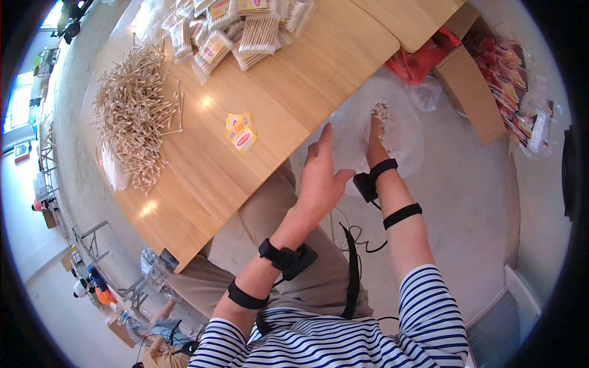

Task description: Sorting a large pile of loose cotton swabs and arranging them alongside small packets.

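Note:
My left hand (322,175) is just off the near edge of the table, fingers stretched out and thumb apart, with nothing in it. My right hand (375,138) reaches down into a large clear plastic bag (408,135) beside the table. Small pale pieces, perhaps cotton swabs (383,113), lie in the bag by that hand. Its fingers are hidden, so I cannot see whether it grips any. On the table, a big loose heap of cotton swabs (132,110) lies to the left, and a few yellow-and-white paper labels (242,132) lie nearer the middle.
Several filled packs of cotton swabs (256,35) are piled at the table's far side. A clear plastic bag (115,167) lies by the heap. At the right stand an open cardboard box (472,92), a red plastic bag (423,58) and a pile of red packages (503,73).

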A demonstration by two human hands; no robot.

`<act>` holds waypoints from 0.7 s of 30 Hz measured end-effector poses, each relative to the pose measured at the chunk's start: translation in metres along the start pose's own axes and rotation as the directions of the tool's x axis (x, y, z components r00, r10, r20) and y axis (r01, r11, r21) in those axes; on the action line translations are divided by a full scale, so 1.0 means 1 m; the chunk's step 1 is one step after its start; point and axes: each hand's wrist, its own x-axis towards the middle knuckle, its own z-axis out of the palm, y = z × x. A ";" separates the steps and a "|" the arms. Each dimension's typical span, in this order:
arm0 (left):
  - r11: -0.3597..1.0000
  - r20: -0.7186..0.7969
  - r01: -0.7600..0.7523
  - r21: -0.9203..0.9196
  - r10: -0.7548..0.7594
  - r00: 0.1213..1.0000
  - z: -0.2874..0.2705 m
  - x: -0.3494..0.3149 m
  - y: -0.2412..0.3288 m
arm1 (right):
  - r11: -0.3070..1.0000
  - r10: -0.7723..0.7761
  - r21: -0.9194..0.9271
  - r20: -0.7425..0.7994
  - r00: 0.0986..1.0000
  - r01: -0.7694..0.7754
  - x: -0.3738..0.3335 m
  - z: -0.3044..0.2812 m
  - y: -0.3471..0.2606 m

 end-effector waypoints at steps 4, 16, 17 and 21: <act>0.979 0.088 0.164 -0.122 -0.154 0.984 0.014 -0.006 -0.002 | 0.998 0.033 0.049 -0.046 0.998 -0.031 0.008 -0.023 -0.005; 0.985 0.087 0.147 -0.092 -0.139 0.987 0.030 -0.009 -0.044 | 0.925 0.071 0.376 -0.057 0.996 -0.045 -0.044 -0.112 -0.029; 0.994 0.061 0.110 -0.029 -0.108 0.992 0.025 -0.006 -0.050 | 0.923 0.051 0.383 -0.059 0.997 -0.025 -0.046 -0.123 -0.028; 0.991 0.004 0.129 0.033 -0.130 0.992 0.015 -0.002 -0.058 | 0.857 0.079 0.515 -0.106 0.991 -0.014 -0.037 -0.143 -0.014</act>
